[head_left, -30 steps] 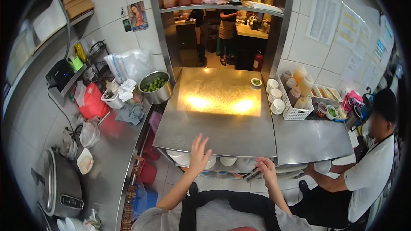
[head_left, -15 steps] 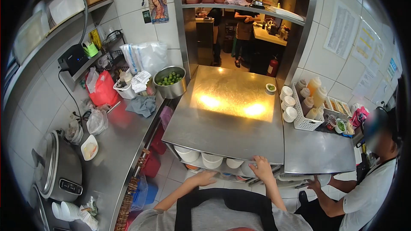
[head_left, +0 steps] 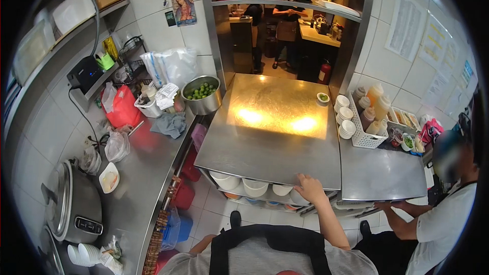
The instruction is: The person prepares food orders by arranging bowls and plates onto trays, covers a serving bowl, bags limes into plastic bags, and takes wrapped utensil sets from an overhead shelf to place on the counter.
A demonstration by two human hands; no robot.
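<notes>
The right hand (head_left: 309, 189) is rested, fingers loose, on the near edge of the steel surface (head_left: 270, 137) above stacked white bowls (head_left: 253, 187), the left hand being out of view; reaching under for a bowl is judged next.

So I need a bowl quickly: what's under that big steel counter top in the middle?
Under the steel counter top a shelf holds white bowls. The right hand rests at the counter's front edge. Anything further back is covered by the top.

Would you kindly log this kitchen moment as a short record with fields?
right hand: rests on the front edge of the steel counter
left hand: out of view
under the counter: white bowls on a shelf
left worktop: rice cooker, pot of limes
right side: a co-worker reaching under the counter
</notes>
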